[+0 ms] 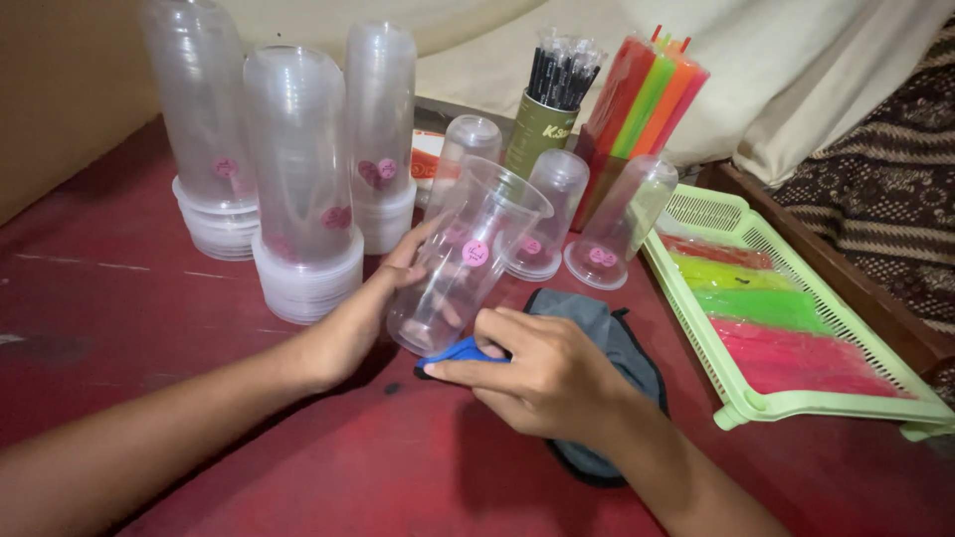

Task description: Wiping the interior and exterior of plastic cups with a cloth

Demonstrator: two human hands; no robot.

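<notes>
My left hand [363, 318] grips a clear plastic cup [468, 254] with a small pink round sticker, tilted with its mouth up and to the right and its base near the table. My right hand [552, 373] sits just right of the cup's base, fingers pinched on a small blue piece [460, 353] lying on the red table. Under my right hand lies a dark grey cloth [622, 343].
Three tall stacks of clear cups [298, 179] stand upside down at the back left. Three single upturned cups [622, 219] stand behind the held one. A green plastic tray [796, 403] with coloured packets lies on the right. Black straws [562, 75] and coloured straws [647, 94] stand behind.
</notes>
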